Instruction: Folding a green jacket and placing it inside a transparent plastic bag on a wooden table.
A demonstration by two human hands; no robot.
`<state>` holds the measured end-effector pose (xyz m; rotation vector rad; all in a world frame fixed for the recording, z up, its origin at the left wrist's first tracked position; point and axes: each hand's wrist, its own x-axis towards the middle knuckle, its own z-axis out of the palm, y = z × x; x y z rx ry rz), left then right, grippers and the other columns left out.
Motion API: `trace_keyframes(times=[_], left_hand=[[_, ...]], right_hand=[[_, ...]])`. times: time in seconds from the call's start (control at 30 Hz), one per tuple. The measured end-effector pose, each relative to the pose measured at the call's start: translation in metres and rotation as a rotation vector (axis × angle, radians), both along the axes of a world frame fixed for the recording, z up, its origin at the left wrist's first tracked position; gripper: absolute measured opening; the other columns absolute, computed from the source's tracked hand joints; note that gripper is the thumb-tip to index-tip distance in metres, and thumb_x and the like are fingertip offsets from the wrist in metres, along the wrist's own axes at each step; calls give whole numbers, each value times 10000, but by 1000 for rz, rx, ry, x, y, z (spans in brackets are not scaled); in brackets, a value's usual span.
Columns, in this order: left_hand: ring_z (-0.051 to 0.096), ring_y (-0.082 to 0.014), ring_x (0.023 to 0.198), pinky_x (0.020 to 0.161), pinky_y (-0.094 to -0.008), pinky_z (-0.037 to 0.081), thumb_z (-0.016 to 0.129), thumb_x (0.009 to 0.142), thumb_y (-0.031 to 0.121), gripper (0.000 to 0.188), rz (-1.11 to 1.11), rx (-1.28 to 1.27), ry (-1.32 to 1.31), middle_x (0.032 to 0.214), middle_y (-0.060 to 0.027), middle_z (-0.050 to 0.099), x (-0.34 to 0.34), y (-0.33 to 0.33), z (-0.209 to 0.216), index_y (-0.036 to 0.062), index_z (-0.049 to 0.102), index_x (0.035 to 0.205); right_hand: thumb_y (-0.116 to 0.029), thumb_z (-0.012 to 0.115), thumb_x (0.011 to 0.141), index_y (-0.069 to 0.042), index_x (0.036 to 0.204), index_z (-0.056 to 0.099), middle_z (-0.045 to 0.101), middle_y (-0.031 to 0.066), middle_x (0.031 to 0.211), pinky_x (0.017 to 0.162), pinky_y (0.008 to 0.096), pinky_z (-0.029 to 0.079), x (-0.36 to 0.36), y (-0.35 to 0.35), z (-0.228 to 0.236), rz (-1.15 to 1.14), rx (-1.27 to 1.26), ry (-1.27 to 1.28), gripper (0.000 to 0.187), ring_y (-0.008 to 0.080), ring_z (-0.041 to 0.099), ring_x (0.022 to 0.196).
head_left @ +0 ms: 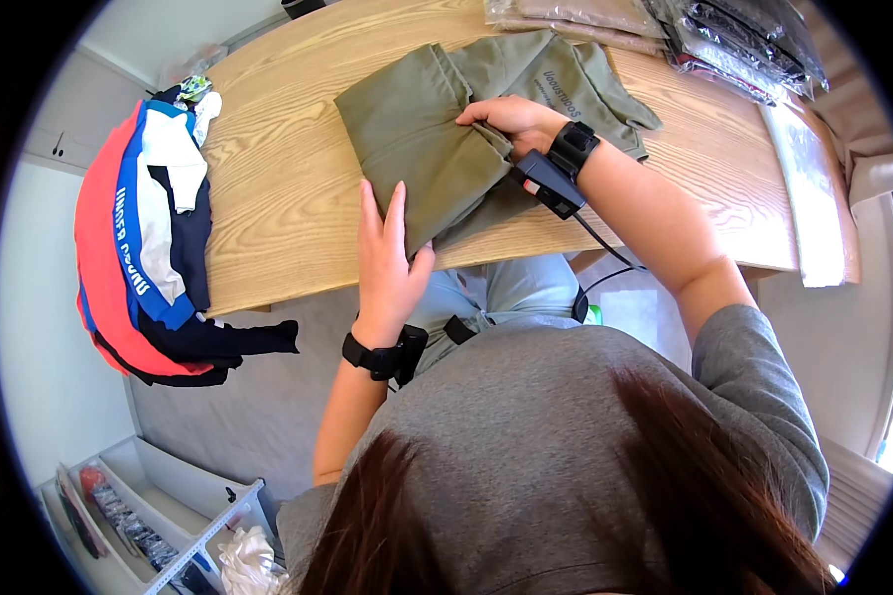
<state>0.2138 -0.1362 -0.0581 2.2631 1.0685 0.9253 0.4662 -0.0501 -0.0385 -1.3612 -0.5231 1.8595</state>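
An olive-green garment (412, 139), partly folded, lies on the wooden table (278, 188) in front of me. Dark lettering runs across its right part, and a folded layer covers its left part. My left hand (392, 263) rests at the near left edge of the cloth, fingers stretched out and thumb apart. Over the middle of the garment, my right hand (516, 119) is closed on the edge of the folded layer, its fingertips partly hidden by the cloth. A black band with a small device sits on each wrist.
A heap of clothes (119, 238), coral, blue, white and black, hangs over the table's left end. Plastic-wrapped packs (739, 45) lie at the far right, above a clear plastic sheet (809, 188). A white divided bin (169, 496) stands on the floor at lower left.
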Motion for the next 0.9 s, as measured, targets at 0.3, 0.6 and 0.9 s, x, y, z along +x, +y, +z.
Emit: trace_keyframes(times=[0.3,0.6,0.9], left_hand=[[255,-461,1329,1066,-465,279,639,686,2,738,5,110,73,1483,-296,145,8,0,7,149,428,1378],[207,-488,1346,1074,-506,264,631,657,-41,762,5,161,248,1500,-255,155,7,-3,9,191,460,1363],[269,-456,1323,1048,-502,284,667,637,-23,729,7,136,202,1477,-276,182,10,-4,10,154,475,1317]], right_hand=[[-197,653,808,-9,946,639,680,104,907,687,390,527,24,6,-20,98,31,46,233,227,642,760],[-219,615,824,-27,991,625,657,121,1039,791,402,506,20,-2,-17,86,0,154,255,240,617,891],[-226,607,831,-28,1064,607,636,117,1110,836,405,487,16,-13,-3,79,-49,175,306,252,602,942]])
